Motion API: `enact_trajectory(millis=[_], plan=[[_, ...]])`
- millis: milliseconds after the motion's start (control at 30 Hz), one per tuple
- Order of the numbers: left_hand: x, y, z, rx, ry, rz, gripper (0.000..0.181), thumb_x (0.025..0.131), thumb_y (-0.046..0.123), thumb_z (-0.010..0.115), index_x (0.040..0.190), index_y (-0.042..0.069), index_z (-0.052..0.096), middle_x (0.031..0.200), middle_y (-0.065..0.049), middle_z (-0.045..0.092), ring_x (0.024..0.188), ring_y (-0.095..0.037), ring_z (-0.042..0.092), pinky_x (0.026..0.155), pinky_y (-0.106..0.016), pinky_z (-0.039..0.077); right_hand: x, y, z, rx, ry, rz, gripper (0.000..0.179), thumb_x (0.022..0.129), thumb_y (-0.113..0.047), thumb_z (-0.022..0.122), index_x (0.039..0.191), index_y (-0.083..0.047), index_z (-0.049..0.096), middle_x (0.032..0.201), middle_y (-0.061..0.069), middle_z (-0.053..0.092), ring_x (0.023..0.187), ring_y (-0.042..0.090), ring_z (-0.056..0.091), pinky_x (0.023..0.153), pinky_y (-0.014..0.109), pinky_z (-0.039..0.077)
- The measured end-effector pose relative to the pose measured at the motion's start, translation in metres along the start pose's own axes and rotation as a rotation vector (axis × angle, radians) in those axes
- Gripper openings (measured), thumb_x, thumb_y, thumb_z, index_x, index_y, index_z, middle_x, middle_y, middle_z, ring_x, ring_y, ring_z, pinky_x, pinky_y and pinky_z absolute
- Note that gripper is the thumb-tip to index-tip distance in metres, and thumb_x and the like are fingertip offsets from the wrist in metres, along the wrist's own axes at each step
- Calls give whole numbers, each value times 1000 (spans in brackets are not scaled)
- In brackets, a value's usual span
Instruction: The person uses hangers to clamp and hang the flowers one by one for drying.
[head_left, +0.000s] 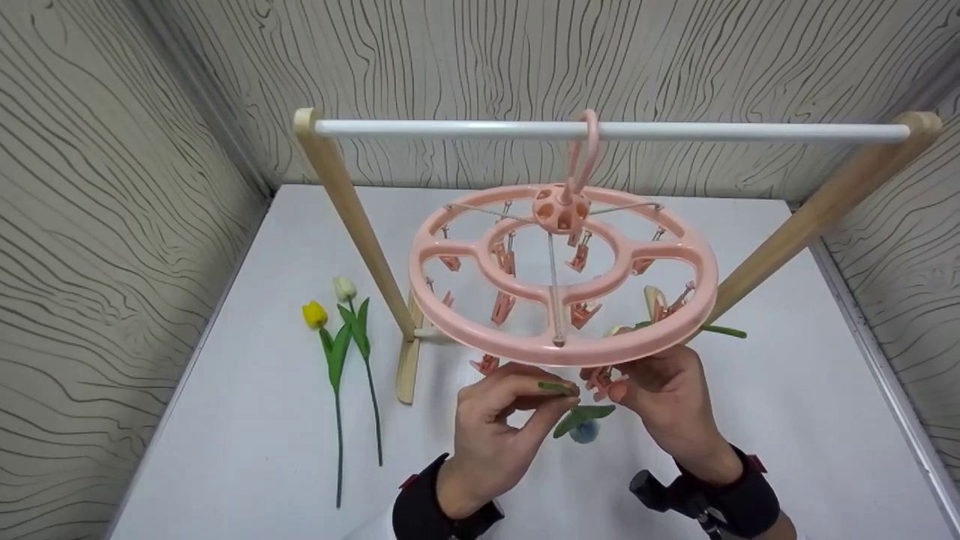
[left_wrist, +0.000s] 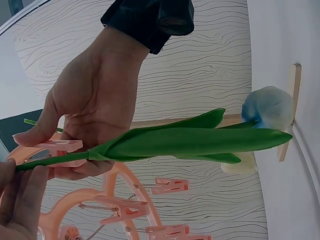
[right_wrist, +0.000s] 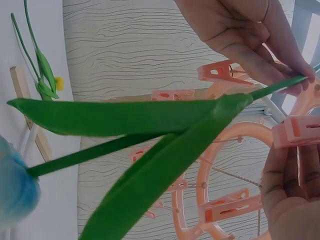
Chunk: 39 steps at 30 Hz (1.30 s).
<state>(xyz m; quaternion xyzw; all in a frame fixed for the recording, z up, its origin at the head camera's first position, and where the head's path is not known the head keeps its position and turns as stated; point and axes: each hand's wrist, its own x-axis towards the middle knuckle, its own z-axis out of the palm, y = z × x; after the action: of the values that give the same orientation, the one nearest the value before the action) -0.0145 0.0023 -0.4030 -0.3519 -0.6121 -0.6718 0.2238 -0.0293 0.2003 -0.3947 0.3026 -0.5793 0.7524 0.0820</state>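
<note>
My left hand (head_left: 499, 427) pinches the green stem of a blue tulip (head_left: 585, 430), which hangs flower-down below the pink round hanger (head_left: 487, 346). Its long leaves (left_wrist: 200, 140) spread beneath the fingers in the left wrist view. On the right, my right hand (head_left: 679, 401) pinches a pink clothespin (head_left: 600, 381) at the hanger's near rim between thumb and fingers. The tulip's stem crosses close by this clothespin (right_wrist: 299, 132); I cannot tell whether it lies between the jaws. Another green stem (head_left: 724, 330) shows by the hanger's right side, partly hidden by the ring.
A white bar (head_left: 450, 130) on wooden legs (head_left: 356, 217) carries the hanger by its hook. Several other clothespins (head_left: 504, 306) dangle from the rings. Left of the stand, a yellow tulip (head_left: 314, 314) and a white tulip (head_left: 345, 289) lie on the white table (head_left: 247, 420).
</note>
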Motion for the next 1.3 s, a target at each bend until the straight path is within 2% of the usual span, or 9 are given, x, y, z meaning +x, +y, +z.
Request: enact_trajectory(millis=[133,267,467,633,767,867,1067,1300], plan=[[2,-2,3,21,14,39,27,80,-16,76,104,-6,68,97,-19,70,87,-25,74,71,-30,63,0,1,2,-17,0,1,40,94,-7,71,123,15,57,110,15,72,103,19,68,101,34,54],[3,-3,5,49,23,71,29,80,-15,77,106,-4,69,99,-18,70,87,-23,73,71,-27,63,2,1,5,12,-8,2,37,93,-4,71,121,15,58,106,14,73,98,18,67,100,34,54],[4,-4,6,58,55,84,28,81,-13,77,106,-4,69,98,-17,70,86,-22,73,70,-27,63,2,3,5,42,-10,-2,34,92,3,70,122,15,58,105,14,73,93,18,67,89,31,58],[6,-5,8,40,66,92,20,87,-7,75,107,-6,69,97,-18,71,87,-24,74,71,-30,63,2,4,5,33,8,3,32,91,5,69,120,15,59,104,15,73,89,17,68,80,27,59],[7,-6,10,20,68,96,20,87,-7,74,107,-7,68,97,-19,71,88,-25,74,71,-31,63,2,5,4,10,16,10,32,91,6,70,119,16,59,102,16,73,87,18,67,76,26,59],[7,-8,11,7,73,97,22,86,-9,75,107,-7,68,97,-20,72,87,-26,74,71,-31,63,2,5,3,-12,15,11,32,91,4,71,119,16,59,102,16,73,88,18,67,80,27,59],[8,-8,13,23,90,91,22,85,-8,76,106,-7,69,97,-20,72,84,-24,73,67,-28,63,-2,6,2,-48,19,15,40,90,0,74,123,15,58,111,15,72,104,20,69,103,36,52],[9,-7,15,12,85,57,27,83,-12,76,108,-8,67,98,-20,72,88,-26,74,70,-31,63,-6,9,-1,-68,25,7,40,91,-1,73,126,12,60,117,16,72,109,22,68,104,36,52]])
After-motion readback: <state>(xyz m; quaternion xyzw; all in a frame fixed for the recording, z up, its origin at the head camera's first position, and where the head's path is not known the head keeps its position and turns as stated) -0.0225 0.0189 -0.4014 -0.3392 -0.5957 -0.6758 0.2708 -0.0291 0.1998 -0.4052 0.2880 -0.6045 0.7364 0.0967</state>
